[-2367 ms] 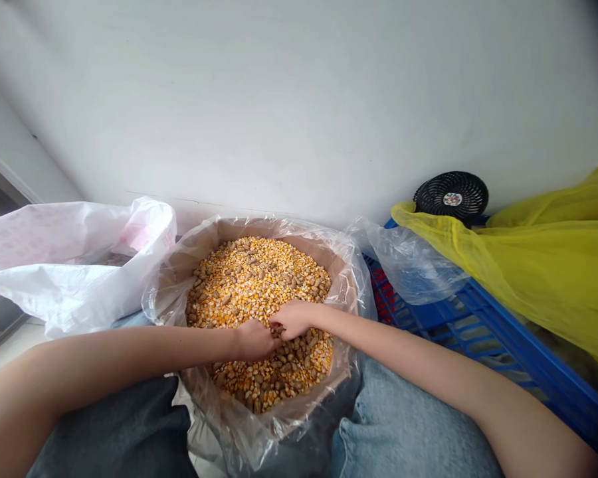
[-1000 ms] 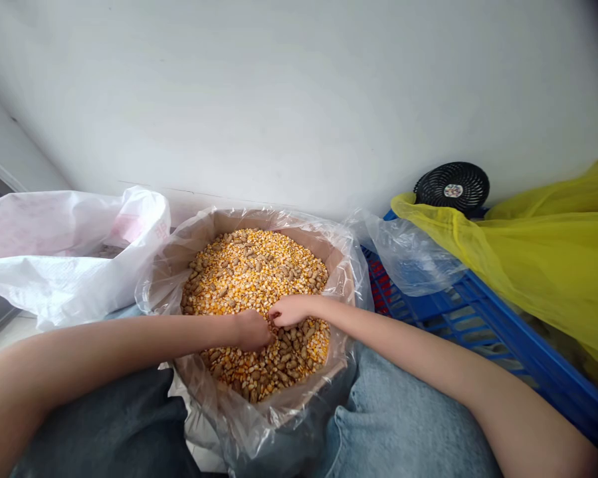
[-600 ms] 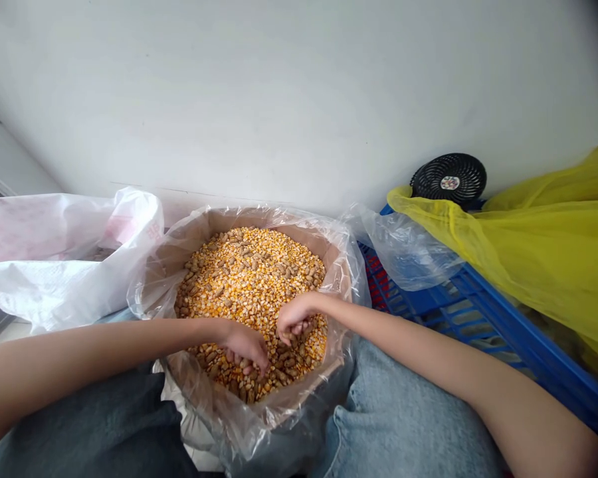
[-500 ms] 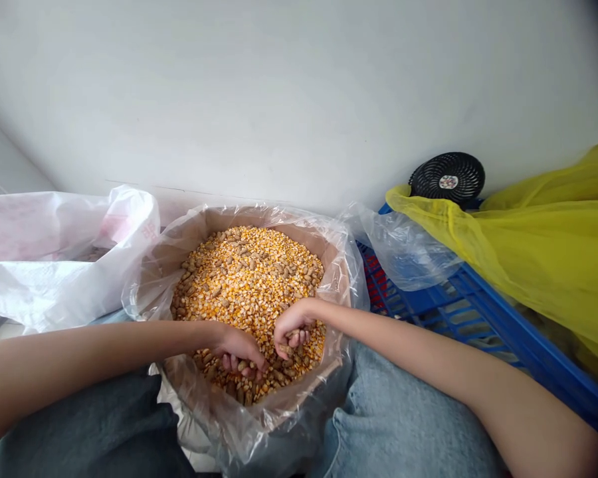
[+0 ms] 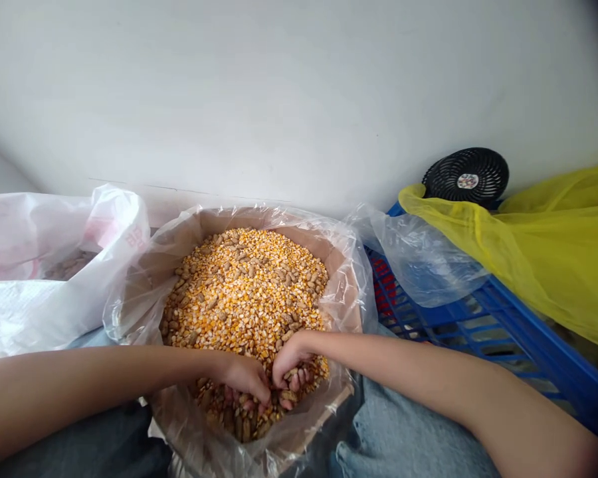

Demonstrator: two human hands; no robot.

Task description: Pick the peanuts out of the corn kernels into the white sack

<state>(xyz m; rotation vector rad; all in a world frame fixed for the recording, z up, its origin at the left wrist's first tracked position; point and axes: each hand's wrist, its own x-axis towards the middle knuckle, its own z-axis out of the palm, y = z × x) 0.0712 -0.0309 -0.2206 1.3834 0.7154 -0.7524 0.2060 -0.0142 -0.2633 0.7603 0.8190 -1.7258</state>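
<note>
A box lined with clear plastic (image 5: 346, 295) holds yellow corn kernels (image 5: 244, 292) mixed with unshelled peanuts (image 5: 244, 425). Both hands are down in the near part of the mix, close together. My left hand (image 5: 246, 382) has its fingers curled round peanuts, with the fingertips partly sunk among them. Just to its right, my right hand (image 5: 294, 372) is curled too, with peanuts showing between its fingers and palm.
At the left stands a white woven sack (image 5: 44, 305), its mouth open. A blue crate (image 5: 503, 318) on the right bears yellow netting (image 5: 553, 245) and a black fan (image 5: 467, 178). Behind is a pale wall (image 5: 279, 99).
Both hands sit lower in the picture and the left fingers are deeper among the peanuts. The view has shifted a little, with the fan and crate farther right.
</note>
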